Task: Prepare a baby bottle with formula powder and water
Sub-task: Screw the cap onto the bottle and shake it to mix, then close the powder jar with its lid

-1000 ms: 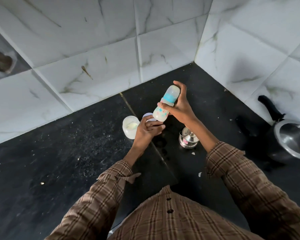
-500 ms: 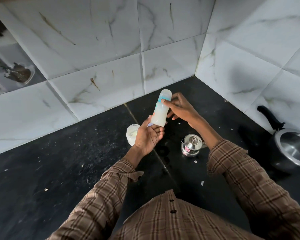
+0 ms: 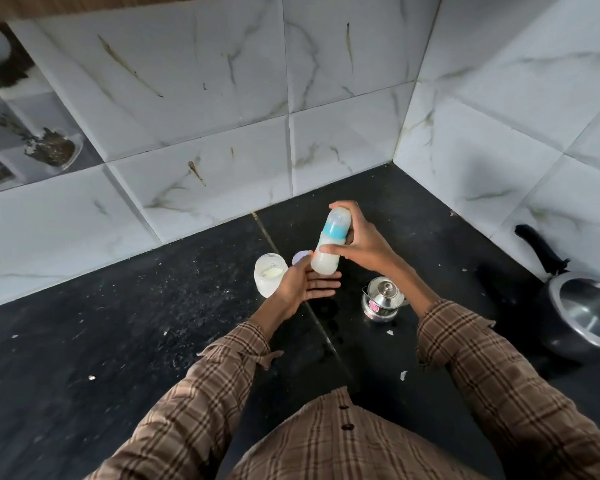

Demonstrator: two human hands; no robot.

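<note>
While right hand (image 3: 364, 244) grips bottle (image 3: 329, 245), left hand (image 3: 303, 284) opens

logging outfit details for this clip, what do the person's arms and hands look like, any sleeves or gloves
Both arms wear long brown plaid shirt sleeves with buttoned-style cuffs ending at the wrists. The left hand and right hand are bare: no gloves, and no rings or watch visible.

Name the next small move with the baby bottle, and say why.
Probably keep shaking the baby bottle. The right hand grips it capped, with cloudy white liquid inside, and the left hand lies open under its base. More shaking should mix it evenly.
</note>
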